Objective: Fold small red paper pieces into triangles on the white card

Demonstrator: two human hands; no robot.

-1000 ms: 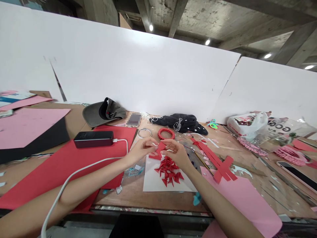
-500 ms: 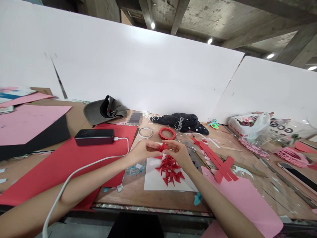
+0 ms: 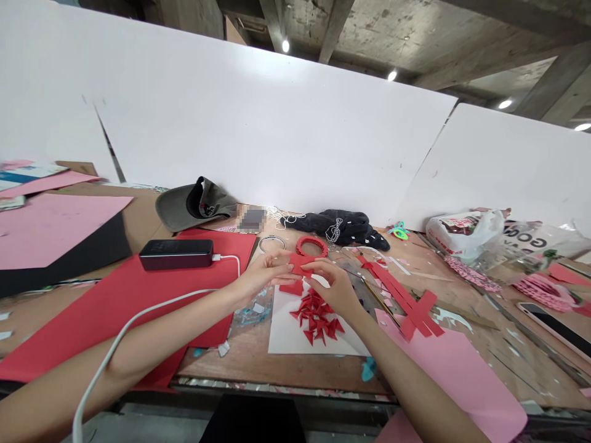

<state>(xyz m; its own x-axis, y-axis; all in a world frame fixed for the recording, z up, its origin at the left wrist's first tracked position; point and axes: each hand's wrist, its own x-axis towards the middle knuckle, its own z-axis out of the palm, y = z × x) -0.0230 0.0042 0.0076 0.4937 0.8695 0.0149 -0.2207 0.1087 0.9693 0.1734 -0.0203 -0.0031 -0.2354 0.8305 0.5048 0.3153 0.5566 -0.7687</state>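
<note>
A small flat piece of red paper is held up between my two hands. My left hand pinches its left side, and my right hand has its fingers closed on the right side. Beneath them, several folded red paper pieces lie heaped on a white sheet. Another flat red piece shows by the heap's upper left. Just behind the hands are a red ring and a thin pale ring.
To the left, a black power bank with a white cable rests on red paper; a grey cap lies behind. Crossed red strips, a pencil and pink paper lie right. Farther right is a phone.
My hands have moved slightly apart, and the red paper between them now shows as a flat piece. The white cable has shifted a little across my left arm.
</note>
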